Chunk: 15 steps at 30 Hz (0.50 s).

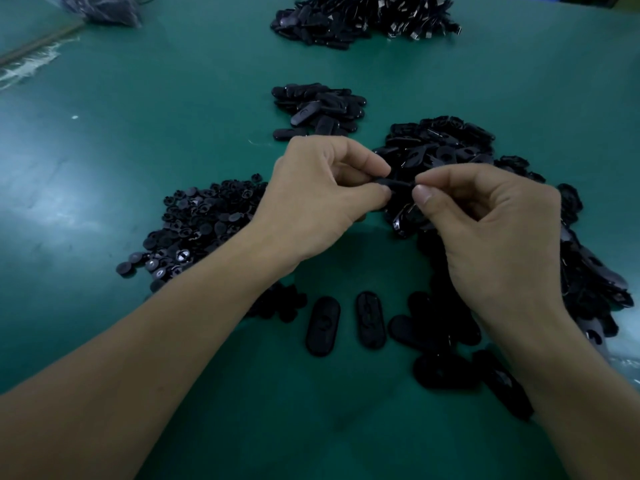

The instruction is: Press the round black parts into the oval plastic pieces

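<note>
**A:** Both hands are up over the green table [138, 140], with one oval plastic piece [398, 185] caught between them. Its long axis runs left to right across the view.

**B:** The left hand [311, 199] pinches its left end between curled thumb and forefinger. The right hand [491, 233] pinches the right end the same way.

**A:** It shows nearly edge-on, so I can't tell which face points up, or whether a round part is seated in it.

**B:** Left of the held piece lies the heap of round black parts [204, 223], partly under the left wrist. Just behind it, spreading right, is a loose pile of ovals [446, 143].

**A:** Nearer the person than the held piece, two single ovals [322, 326] lie flat side by side. Their long axes point away from the person, crosswise to the held one.

**B:** Beyond the held piece sits a small stack [318, 109] of ovals, and well past that a big far heap [363, 19].
</note>
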Available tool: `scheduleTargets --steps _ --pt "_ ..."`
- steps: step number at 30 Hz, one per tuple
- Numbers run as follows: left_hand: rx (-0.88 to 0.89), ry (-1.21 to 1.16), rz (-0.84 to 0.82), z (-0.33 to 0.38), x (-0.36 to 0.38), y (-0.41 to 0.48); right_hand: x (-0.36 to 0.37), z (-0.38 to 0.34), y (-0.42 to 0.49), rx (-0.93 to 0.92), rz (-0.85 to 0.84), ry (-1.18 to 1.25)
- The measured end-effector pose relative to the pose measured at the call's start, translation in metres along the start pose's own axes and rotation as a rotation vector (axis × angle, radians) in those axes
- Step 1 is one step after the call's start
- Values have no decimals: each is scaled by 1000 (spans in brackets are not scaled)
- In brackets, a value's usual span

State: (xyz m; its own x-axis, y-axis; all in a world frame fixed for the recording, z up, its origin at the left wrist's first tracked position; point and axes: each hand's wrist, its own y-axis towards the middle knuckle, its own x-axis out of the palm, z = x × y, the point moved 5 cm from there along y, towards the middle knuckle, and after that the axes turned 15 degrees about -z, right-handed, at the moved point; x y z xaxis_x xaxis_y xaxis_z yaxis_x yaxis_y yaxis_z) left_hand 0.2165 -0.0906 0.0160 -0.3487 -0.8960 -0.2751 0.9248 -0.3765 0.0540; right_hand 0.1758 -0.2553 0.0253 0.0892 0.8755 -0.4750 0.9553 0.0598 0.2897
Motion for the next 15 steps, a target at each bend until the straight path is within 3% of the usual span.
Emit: scheduleTargets --steps 15 --pt "49 43 -36 4 4 -1 5 -1 -2 69 -70 10"
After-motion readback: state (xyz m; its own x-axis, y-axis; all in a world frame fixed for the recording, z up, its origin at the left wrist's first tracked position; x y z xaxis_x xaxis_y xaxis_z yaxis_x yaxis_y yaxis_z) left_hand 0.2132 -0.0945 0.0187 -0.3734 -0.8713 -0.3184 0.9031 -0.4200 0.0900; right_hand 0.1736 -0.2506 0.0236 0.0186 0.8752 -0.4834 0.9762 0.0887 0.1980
